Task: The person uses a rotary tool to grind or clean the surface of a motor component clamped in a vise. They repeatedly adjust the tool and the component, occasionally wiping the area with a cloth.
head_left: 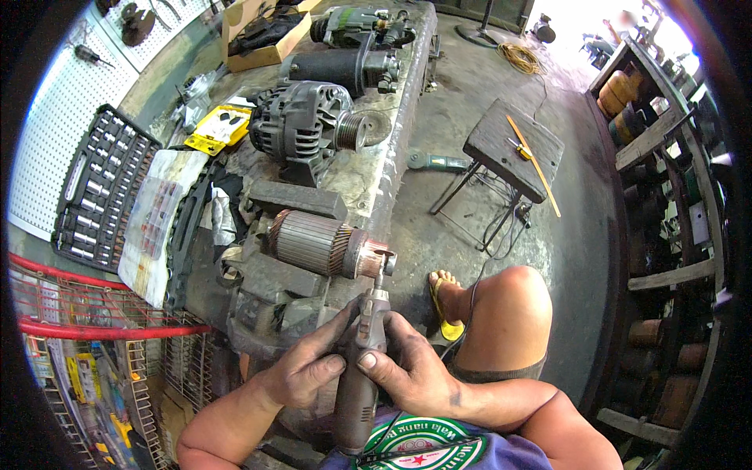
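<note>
Bench (402, 125): left hand (312, 366), right hand (413, 368) clasp die grinder (357, 403), likely for control; armature (312, 241) ahead, between blocks (301, 197), likely against rolling.

Left hand (309, 366) and right hand (413, 368) hold a dark power tool (356, 403), its tip (379, 280) at an armature (309, 241)'s copper end (365, 255).

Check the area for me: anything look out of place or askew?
Yes: a green power tool lies on the floor beside the stool, where it might get kicked. An orange strip on that stool juts past its edge.
</note>
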`<state>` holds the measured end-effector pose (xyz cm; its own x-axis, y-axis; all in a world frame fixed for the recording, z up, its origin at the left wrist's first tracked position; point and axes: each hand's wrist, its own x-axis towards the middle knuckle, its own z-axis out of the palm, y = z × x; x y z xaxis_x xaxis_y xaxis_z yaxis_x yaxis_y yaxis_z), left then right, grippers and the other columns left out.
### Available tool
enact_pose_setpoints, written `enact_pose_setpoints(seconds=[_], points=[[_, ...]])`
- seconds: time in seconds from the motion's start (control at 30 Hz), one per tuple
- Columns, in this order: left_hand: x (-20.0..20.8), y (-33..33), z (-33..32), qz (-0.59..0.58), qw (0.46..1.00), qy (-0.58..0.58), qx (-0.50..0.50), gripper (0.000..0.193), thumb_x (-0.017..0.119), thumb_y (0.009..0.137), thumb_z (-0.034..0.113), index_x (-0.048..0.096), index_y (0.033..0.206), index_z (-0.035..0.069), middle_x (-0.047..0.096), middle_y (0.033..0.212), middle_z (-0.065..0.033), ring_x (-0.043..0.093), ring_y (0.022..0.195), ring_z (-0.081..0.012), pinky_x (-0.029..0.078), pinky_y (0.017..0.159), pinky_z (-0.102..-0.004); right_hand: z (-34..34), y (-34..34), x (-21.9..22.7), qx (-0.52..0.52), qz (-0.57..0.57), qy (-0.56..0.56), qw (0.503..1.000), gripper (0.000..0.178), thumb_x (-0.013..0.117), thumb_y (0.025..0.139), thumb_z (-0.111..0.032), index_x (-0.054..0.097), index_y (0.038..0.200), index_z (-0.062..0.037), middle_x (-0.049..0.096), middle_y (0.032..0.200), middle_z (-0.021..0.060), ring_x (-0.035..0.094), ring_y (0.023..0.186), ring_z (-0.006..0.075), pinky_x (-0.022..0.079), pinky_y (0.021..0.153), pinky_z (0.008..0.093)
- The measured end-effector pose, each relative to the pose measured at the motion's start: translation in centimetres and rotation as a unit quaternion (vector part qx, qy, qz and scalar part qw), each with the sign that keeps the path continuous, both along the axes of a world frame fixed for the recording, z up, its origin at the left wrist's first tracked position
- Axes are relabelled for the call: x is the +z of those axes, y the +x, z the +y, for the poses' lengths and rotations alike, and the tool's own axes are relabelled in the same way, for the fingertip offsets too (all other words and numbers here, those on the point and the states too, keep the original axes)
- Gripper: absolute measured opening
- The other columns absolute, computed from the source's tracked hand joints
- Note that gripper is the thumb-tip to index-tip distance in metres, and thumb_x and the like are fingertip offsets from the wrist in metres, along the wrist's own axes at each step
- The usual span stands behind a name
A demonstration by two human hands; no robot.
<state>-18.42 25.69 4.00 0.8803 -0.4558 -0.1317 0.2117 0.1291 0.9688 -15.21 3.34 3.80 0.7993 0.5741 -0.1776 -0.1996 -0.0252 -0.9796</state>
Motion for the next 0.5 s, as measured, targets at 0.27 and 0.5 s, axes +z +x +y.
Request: enact_pose_setpoints(seconds=[0.27, 0.5], points=[[0.1, -0.3, 0.4, -0.007, 1.0, 0.023, 0.019, 0.097, 0.059, 0.104, 0.049, 0.017, 0.17, -0.009, 0.046, 0.165, -0.0196, 0.043, 0.153, -0.0269, 0.029, 0.129, -0.0416, 0.8, 0.1, 0.4, -0.005, -0.01, 0.007, 1.0, 0.064, 0.071, 0.105, -0.043, 0.049, 0.136, 0.0079, 0.07, 0.117, 0.0341, 0.071, 0.116, 0.0441, 0.056, 0.099, 0.0496], [0.0, -0.5, 0.1, -0.006, 0.999, 0.032, 0.031, 0.094, 0.059, 0.106, 0.046, 0.017, 0.171, -0.008, 0.045, 0.166, -0.0189, 0.043, 0.154, -0.0262, 0.028, 0.129, -0.0411, 0.4, -0.4, 1.8, 0.014, 0.041, -0.047, 0.998, 0.062, 0.07, 0.107, -0.041, 0.049, 0.138, 0.008, 0.067, 0.12, 0.0233, 0.065, 0.116, 0.0267, 0.053, 0.101, 0.0431]])
